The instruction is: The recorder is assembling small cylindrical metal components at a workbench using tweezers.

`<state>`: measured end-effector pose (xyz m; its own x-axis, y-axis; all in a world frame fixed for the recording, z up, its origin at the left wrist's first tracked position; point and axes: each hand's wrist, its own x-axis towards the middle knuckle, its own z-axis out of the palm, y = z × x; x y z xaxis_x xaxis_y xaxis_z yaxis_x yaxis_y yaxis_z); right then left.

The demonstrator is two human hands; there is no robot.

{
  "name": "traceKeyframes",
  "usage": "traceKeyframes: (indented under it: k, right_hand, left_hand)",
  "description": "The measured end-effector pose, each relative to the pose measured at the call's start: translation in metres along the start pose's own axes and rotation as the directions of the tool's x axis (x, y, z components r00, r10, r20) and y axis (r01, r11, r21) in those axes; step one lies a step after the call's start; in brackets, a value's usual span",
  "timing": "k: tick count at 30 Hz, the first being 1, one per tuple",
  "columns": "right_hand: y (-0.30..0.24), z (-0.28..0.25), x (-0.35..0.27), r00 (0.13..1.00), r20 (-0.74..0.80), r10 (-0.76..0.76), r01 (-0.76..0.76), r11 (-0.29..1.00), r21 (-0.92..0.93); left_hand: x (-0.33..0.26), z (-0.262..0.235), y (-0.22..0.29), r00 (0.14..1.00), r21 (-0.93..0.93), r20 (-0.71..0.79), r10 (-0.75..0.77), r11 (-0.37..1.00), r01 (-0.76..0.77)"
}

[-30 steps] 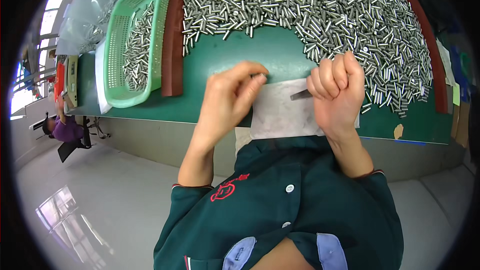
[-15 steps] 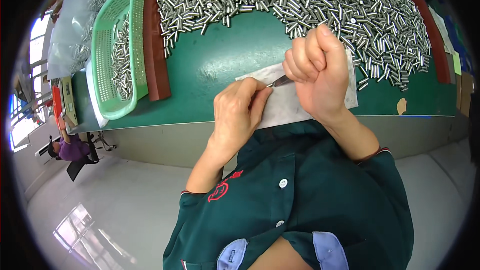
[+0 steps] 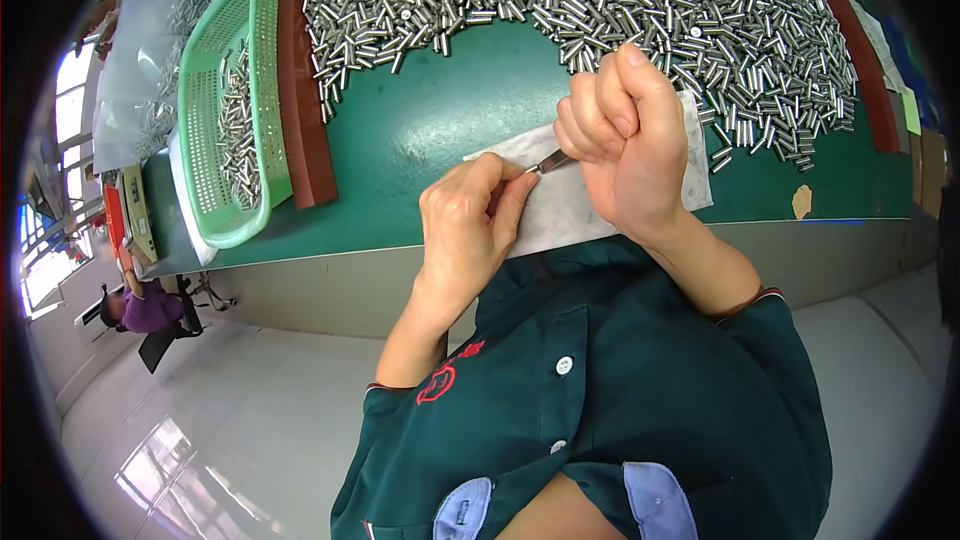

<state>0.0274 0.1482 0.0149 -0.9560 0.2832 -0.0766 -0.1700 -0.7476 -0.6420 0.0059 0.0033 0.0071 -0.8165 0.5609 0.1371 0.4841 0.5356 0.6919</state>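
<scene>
- Green perforated plastic forms the basket point(image 3: 203, 130) standing at the left of the table point(image 3: 430, 100); loose pins point(image 3: 237, 135) of bright metal lie inside it, pointing in mixed directions.
- Translucent bags point(image 3: 140, 65) lie left of the basket; small grey metal pieces show through the film. Exact count of bags: cannot be determined.
- Between the left rail point(image 3: 305, 130) and the right rail point(image 3: 860, 60), both red-brown, a broad pile point(image 3: 600, 0) of similar metal pins covers the far part of the table.
- Left hand point(image 3: 470, 215): thumb and forefinger pinched together on a small metal pin point(image 3: 532, 170), mostly hidden, above the pale sheet point(image 3: 555, 215) at the table's near edge.
- Right hand point(image 3: 635, 140): fingers curled tightly around a flat metal tool point(image 3: 553, 160), its tip directed at the pinched pin. Contact between tip and pin: cannot be confirmed.
</scene>
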Motion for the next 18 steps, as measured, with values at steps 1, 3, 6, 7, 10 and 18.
traceKeyframes:
  k: [1,3,6,7,10,18]
  right_hand:
    - [0.0001,0.0002,0.0,1.0,0.002,-0.002,0.002,1.0,-0.002]
    - [0.0006,-0.0008,-0.0005,1.0,0.004,-0.004,0.004,1.0,0.009]
    - [0.0008,-0.0018,0.0004,1.0,0.002,-0.003,0.003,1.0,0.011]
    - [0.0001,0.0001,-0.0004,1.0,0.002,-0.004,0.004,1.0,-0.002]
    - [-0.0007,0.0019,-0.0015,1.0,0.015,-0.013,0.013,1.0,-0.01]
    - [0.0079,0.0078,-0.0043,0.994,0.052,-0.094,0.1,0.986,-0.135]
  left_hand:
    - [0.0,-0.0004,0.0004,1.0,-0.003,0.0,-0.004,1.0,0.004]
    - [-0.0003,-0.0002,0.0007,1.0,-0.003,0.001,-0.009,1.0,0.009]
    - [0.0011,0.0012,0.0003,1.0,-0.005,0.003,-0.015,1.0,0.015]
    - [0.0007,0.0001,0.001,1.0,-0.008,-0.002,-0.01,1.0,0.01]
    - [0.0,-0.001,0.0021,1.0,-0.008,-0.005,-0.013,1.0,0.013]
    - [0.003,0.0016,-0.0014,0.999,-0.033,-0.012,-0.03,0.999,0.029]
